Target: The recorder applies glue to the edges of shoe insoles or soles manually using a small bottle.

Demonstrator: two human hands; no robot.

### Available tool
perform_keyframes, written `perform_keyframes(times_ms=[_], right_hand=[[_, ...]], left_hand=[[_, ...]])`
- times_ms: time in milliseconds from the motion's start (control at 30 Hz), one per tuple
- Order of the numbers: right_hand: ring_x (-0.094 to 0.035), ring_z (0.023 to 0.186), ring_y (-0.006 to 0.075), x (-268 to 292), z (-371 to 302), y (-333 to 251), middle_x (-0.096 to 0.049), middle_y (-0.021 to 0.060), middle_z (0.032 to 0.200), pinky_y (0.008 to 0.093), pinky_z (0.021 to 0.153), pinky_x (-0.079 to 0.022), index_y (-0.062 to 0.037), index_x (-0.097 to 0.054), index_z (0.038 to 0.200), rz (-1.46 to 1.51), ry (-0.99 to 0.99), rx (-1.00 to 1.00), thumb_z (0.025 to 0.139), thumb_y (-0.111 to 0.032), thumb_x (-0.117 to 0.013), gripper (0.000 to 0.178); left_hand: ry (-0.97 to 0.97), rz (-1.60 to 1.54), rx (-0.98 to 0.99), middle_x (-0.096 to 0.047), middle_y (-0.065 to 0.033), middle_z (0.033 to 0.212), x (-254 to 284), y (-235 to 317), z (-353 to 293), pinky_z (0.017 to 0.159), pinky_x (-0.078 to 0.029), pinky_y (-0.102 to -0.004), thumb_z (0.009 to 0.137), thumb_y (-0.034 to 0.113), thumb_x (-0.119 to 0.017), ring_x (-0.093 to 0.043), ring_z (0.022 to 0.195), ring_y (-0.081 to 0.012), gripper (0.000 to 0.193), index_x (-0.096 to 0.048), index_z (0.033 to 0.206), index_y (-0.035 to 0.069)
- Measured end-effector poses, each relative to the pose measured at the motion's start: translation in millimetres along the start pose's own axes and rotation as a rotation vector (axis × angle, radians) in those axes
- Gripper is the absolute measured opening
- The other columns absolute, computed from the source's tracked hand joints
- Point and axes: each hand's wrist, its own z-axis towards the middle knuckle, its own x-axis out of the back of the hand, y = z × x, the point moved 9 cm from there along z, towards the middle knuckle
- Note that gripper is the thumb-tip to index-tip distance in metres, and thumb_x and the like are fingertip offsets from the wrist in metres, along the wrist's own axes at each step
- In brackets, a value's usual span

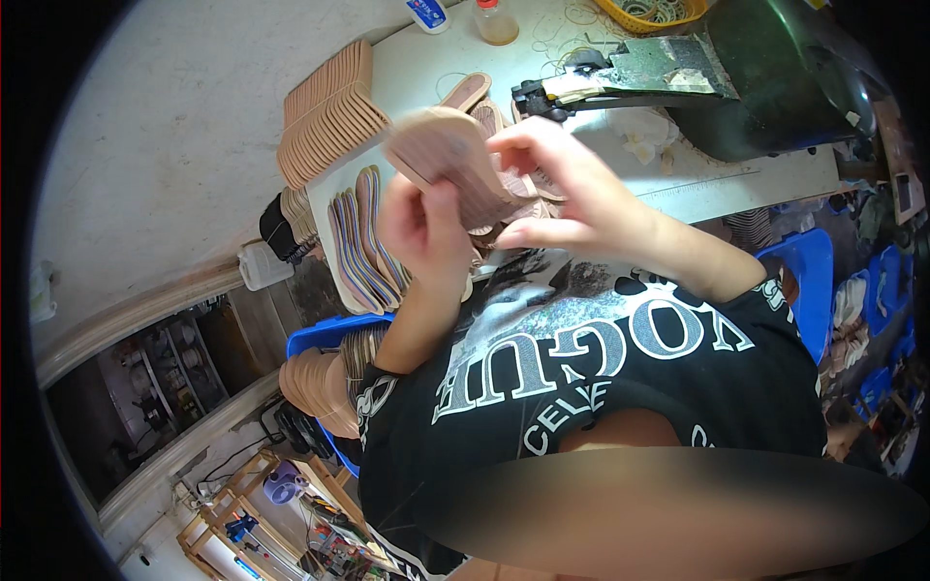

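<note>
My left hand (426, 228) is closed on the lower left edge of a pinkish-beige shoe sole (446, 155), its thumb on the ribbed face. The sole is tilted up above the table. My right hand (572, 184) is at the sole's right side, thumb and fingers apart, fingertips close to its edge; whether they touch it is hard to tell. Behind and below the hands, more beige soles (469, 91) lie on the table, partly hidden. Left of my left hand is a row of insoles with striped edges (363, 237).
A long stack of beige soles (329, 111) stands at the table's left edge. A green-and-black machine (668, 73) occupies the right. At the back are a red-capped bottle (496, 24), a white bottle (426, 15) and a yellow basket (659, 12). A blue bin (320, 334) is at lower left.
</note>
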Motion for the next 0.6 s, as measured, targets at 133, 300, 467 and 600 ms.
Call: perform_keyframes(times_ms=[133, 300, 467, 600], right_hand=[[-0.061, 0.079, 0.0368, -60, -27, 49, -0.060, 0.0207, 0.083, 0.0418, 0.069, -0.048, -0.0004, -0.047, 0.108, 0.008, -0.370, -0.255, 0.085, -0.032, -0.066, 0.043], [-0.064, 0.075, 0.0359, -59, -22, 59, -0.063, 0.0211, 0.077, 0.0408, 0.065, -0.049, 0.0002, -0.045, 0.114, 0.086, -0.207, -0.277, 0.084, -0.028, -0.067, 0.048], [-0.036, 0.126, 0.0388, -59, -8, 78, -0.039, 0.0208, 0.135, 0.0460, 0.105, -0.031, -0.0044, -0.035, 0.138, -0.328, -0.090, -0.161, 0.073, -0.014, -0.072, 0.075], [-0.039, 0.127, 0.0343, -73, -12, 51, -0.041, 0.0146, 0.139, 0.0432, 0.105, -0.031, -0.0078, -0.045, 0.133, -0.371, -0.174, 0.017, 0.071, -0.002, -0.070, 0.066]], left_hand=[[0.160, -0.294, 0.402, -0.061, -0.0037, 0.091, 19, -63, -14, 0.071, -0.046, -0.0227, 0.099, 0.026, -0.048, -0.055, 0.078, -0.0076, 0.026, -0.058, 0.097, 0.002], [0.075, 0.304, 0.512, -0.057, -0.0085, 0.097, 83, -94, -24, 0.077, -0.043, -0.0282, 0.100, 0.035, -0.043, -0.051, 0.086, -0.0146, 0.038, -0.053, 0.109, -0.001], [-0.144, 1.407, 0.236, -0.048, -0.0181, 0.114, 110, -90, -52, 0.093, -0.034, -0.0425, 0.083, 0.040, -0.065, -0.043, 0.108, -0.0331, 0.050, -0.053, 0.110, 0.000], [-0.279, 1.381, 0.430, -0.052, -0.0192, 0.110, 110, -105, -74, 0.091, -0.037, -0.0439, 0.079, 0.038, -0.069, -0.046, 0.105, -0.0370, 0.052, -0.054, 0.107, -0.002]])
